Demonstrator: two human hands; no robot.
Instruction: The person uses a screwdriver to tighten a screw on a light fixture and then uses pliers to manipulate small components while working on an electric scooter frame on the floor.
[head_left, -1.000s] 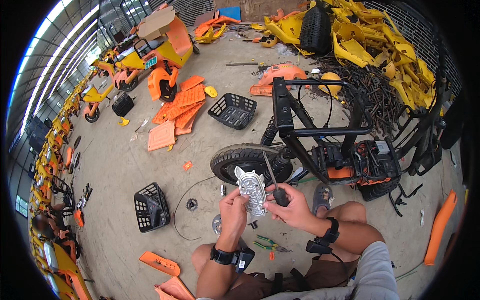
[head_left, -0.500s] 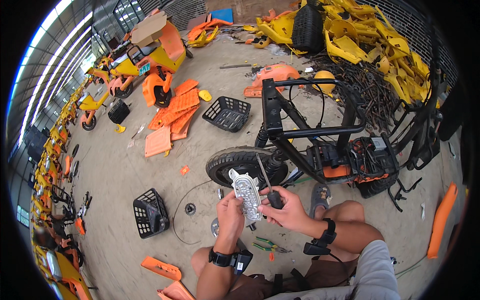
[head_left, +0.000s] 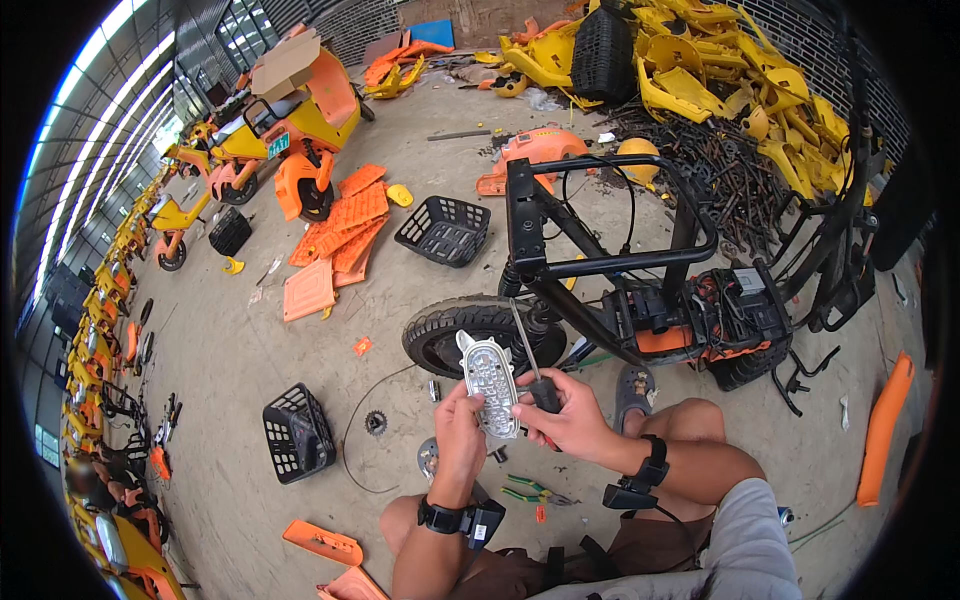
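My left hand (head_left: 460, 438) is closed on the lower left edge of an oval silver lamp unit (head_left: 491, 388), which has a ribbed, shiny face and small lugs on its rim. My right hand (head_left: 578, 415) grips a screwdriver (head_left: 545, 394) by its dark handle. Its metal shaft points up and away, toward the scooter's tyre. The fingertips of that hand also touch the lamp unit's lower right edge. Just beyond stands a stripped black scooter frame (head_left: 625, 262) with its wheel (head_left: 425, 335) closest to my hands.
Pliers (head_left: 540, 493) with green handles lie on the floor below my hands. A small gear (head_left: 376, 423) and a black basket (head_left: 299, 435) are to the left. Orange panels (head_left: 345, 235) lie farther off. Yellow body parts (head_left: 690, 75) are heaped at the far right.
The whole view has shifted slightly, with the scene moving a little left. Both hands keep their hold on the lamp unit and the screwdriver; the lamp unit's tilt looks slightly different.
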